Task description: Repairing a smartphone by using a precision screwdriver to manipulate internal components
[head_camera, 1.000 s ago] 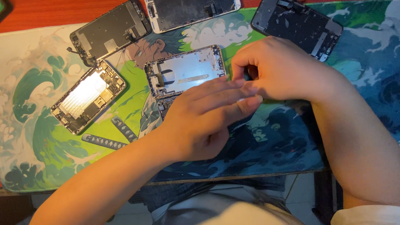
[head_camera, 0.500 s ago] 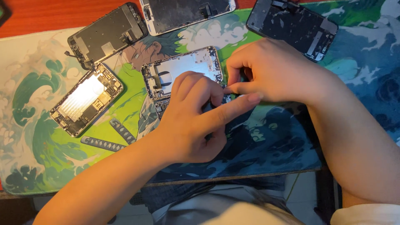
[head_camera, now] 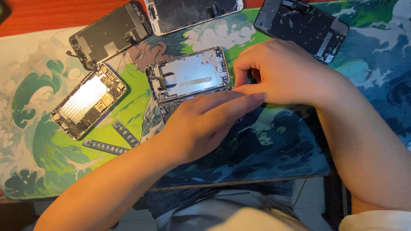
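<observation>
Since the earlier frame, the left hand (head_camera: 201, 126) has flattened, its fingers now stretched right across a phone part that it mostly hides. The right hand (head_camera: 278, 75), centre right, curls with thumb and forefinger pinched together; what they hold cannot be told. The open silver phone housing (head_camera: 188, 73) lies just above the left hand, centre frame, on the printed mat (head_camera: 34, 128).

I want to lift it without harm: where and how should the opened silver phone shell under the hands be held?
Hold the silver phone shell by its two long edges, near the left end, coming from above. It lies flat and open, so the inner parts face up and should not be pressed. The left hand and right hand cover its right end.
</observation>
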